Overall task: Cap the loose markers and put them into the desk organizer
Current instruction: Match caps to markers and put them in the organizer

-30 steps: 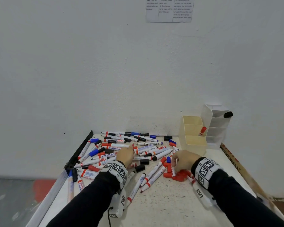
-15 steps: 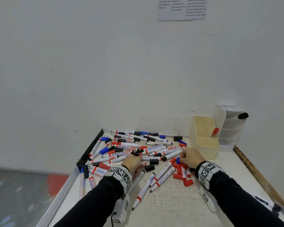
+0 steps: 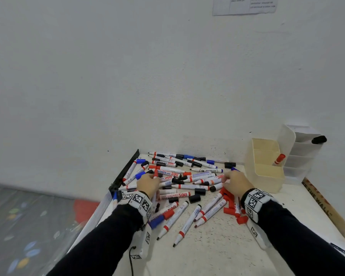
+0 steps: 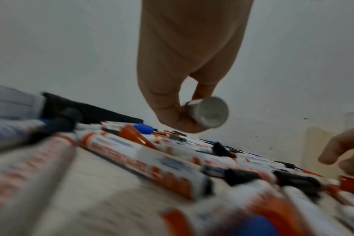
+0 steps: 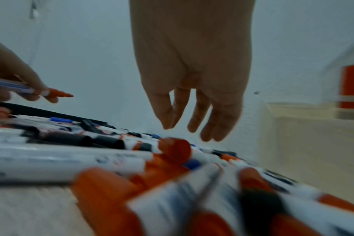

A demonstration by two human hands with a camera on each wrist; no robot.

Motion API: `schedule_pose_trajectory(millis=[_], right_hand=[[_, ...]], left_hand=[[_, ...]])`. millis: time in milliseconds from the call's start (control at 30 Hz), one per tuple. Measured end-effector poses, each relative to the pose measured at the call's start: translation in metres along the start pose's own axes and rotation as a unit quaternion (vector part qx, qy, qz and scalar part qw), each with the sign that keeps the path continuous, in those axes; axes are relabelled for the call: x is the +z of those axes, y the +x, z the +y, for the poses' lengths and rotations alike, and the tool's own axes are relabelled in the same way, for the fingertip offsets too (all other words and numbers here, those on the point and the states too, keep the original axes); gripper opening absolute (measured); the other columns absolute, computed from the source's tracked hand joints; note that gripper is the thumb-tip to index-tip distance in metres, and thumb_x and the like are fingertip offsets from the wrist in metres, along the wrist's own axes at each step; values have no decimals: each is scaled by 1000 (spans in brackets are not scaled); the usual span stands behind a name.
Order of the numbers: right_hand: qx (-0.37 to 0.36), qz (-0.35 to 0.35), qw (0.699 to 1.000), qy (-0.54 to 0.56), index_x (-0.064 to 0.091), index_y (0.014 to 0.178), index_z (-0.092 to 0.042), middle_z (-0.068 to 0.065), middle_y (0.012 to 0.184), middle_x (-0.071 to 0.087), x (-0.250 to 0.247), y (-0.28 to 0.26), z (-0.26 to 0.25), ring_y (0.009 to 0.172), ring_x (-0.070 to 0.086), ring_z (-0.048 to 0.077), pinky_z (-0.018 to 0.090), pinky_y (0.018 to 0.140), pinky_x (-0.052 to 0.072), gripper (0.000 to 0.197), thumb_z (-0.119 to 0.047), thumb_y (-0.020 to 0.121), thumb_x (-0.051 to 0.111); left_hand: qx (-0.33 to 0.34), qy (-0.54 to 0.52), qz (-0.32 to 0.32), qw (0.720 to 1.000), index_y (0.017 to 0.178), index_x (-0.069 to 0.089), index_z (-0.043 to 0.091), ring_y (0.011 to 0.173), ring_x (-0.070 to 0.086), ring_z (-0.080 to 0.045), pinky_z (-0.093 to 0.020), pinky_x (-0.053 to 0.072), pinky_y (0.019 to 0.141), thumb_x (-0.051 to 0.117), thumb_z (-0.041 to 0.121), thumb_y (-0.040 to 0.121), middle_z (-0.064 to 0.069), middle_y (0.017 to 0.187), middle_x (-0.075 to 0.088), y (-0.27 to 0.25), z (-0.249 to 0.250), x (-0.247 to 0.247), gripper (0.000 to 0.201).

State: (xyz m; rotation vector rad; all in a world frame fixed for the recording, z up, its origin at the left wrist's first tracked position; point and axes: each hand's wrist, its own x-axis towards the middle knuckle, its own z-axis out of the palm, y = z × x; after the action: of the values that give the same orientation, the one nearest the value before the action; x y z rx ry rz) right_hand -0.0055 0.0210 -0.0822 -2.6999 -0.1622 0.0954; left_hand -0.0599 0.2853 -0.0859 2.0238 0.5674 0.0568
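Note:
Many whiteboard markers (image 3: 179, 184), capped and uncapped, lie in a heap on the white table. My left hand (image 4: 186, 110) pinches an uncapped red marker (image 4: 207, 112) just above the heap's left part; its red tip (image 5: 59, 94) shows in the right wrist view. The right hand (image 5: 192, 131) hovers open, fingers pointing down, over the heap's right side beyond a cluster of loose red caps (image 3: 230, 204). A cream desk organizer (image 3: 267, 174) stands at the back right with one capped red marker (image 3: 279, 159) in it.
A clear tiered organizer (image 3: 303, 154) behind the cream one holds a black-capped marker (image 3: 319, 139). Loose black caps (image 3: 194, 198) lie among the markers. A black strip (image 3: 126, 170) runs along the table's left edge, the wall is close behind, and a wooden ruler (image 3: 323, 204) lies at the right.
My left hand has lifted a red marker out of the heap. The right hand has left the red caps and moved forward over the markers. The head view has shifted.

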Motion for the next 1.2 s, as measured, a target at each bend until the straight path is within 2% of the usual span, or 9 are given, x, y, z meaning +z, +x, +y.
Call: schedule_pose_trajectory(millis=[133,267,433,567,733,833,1000,1133,1200], right_hand=[[-92,-29,995,24,63,101,-20,1,121,56,8,-2,-49,112,51,14,24,94,39,13,-16,91,56],[-211,-168,963,25,62,117,-20,0,124,58,27,-6,-121,107,54,10,21,89,40,26,-22,92,55],[-281,-239,928,-47,49,134,-26,3,143,43,56,-13,-181,130,40,19,34,107,31,39,-22,96,45],[-290,-273,912,-103,46,136,-29,8,139,45,73,-9,-199,124,44,24,33,100,34,42,-18,96,43],[-325,-257,886,-208,25,146,-31,11,135,43,84,-8,-206,125,42,29,39,103,34,53,-21,96,41],[-314,-229,904,-180,38,139,-24,11,125,48,90,-8,-210,114,50,28,37,96,43,46,-19,94,45],[-284,-196,934,-96,53,101,-15,10,110,57,101,1,-212,94,54,23,29,78,42,17,-5,87,51],[-254,-173,951,-31,48,110,-14,6,101,54,92,8,-207,85,55,20,26,70,42,22,-4,90,45],[-226,-157,961,30,44,116,-15,3,96,52,84,14,-202,77,52,15,25,65,42,30,-1,91,44]], left_hand=[[-12,6,71,997,65,53,18,86,61,-30,-32,50,82,49,16,90,-14,86,63,6,-9,-30,25],[-34,13,92,995,109,64,3,97,63,-34,-33,50,87,51,20,89,-18,101,67,10,-22,-49,29],[-33,19,93,995,109,66,8,92,65,-31,-39,54,85,54,22,88,-15,99,69,10,-35,-62,28],[-36,14,96,995,110,66,5,98,62,-31,-38,51,89,53,17,88,-16,104,67,15,-43,-66,28],[-40,8,93,995,113,65,6,98,62,-29,-37,52,89,52,17,88,-15,106,66,21,-48,-68,30],[-38,0,92,995,114,64,6,99,62,-29,-36,52,89,53,16,88,-16,107,66,23,-50,-69,30],[-33,-10,88,995,110,66,7,93,63,-28,-37,54,85,52,17,89,-12,99,66,23,-53,-65,28],[-5,-1,82,997,96,69,14,86,62,-27,-40,53,85,53,18,87,-9,86,64,23,-51,-62,19],[18,3,65,998,101,69,14,90,63,-25,-37,52,86,57,17,85,-8,90,68,21,-49,-60,21]])
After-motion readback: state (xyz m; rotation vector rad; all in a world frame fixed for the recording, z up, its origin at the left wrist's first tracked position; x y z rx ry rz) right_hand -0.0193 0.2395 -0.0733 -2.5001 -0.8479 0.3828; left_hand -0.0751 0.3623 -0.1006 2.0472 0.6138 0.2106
